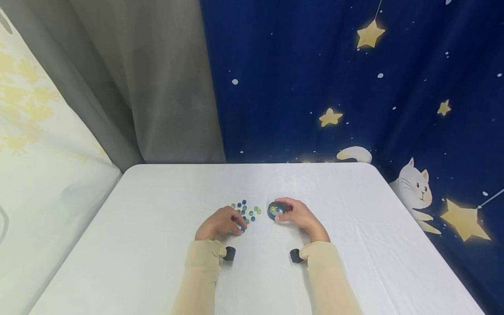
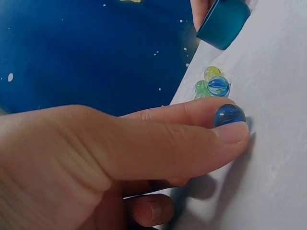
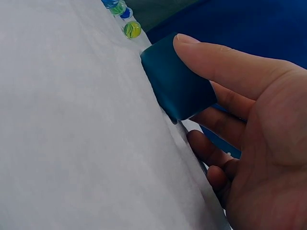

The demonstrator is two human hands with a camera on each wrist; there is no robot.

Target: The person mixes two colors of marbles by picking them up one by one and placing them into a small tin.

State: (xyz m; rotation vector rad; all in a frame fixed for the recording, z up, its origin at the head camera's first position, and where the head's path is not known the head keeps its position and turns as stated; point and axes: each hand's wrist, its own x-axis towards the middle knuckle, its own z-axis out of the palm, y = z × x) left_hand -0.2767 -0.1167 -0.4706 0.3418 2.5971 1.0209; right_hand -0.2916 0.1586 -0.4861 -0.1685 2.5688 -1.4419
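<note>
On the white table (image 1: 157,245) lie several blue, green and yellow glass marbles (image 1: 245,210) in a loose cluster. My left hand (image 1: 220,223) sits at the cluster's near edge and pinches one blue marble (image 2: 229,115) between thumb and forefinger, just above the cloth. More marbles (image 2: 214,85) lie just beyond it. My right hand (image 1: 299,215) holds a small round blue cup (image 1: 277,209) standing on the table, thumb (image 3: 211,57) on its side wall (image 3: 177,81). The cup has a few marbles inside.
The table is covered in a white cloth (image 3: 72,134). A dark blue curtain with stars and a cat (image 1: 354,87) hangs behind and to the right, a grey curtain (image 1: 149,78) at the back left. Both wrists carry small black cameras (image 1: 229,253).
</note>
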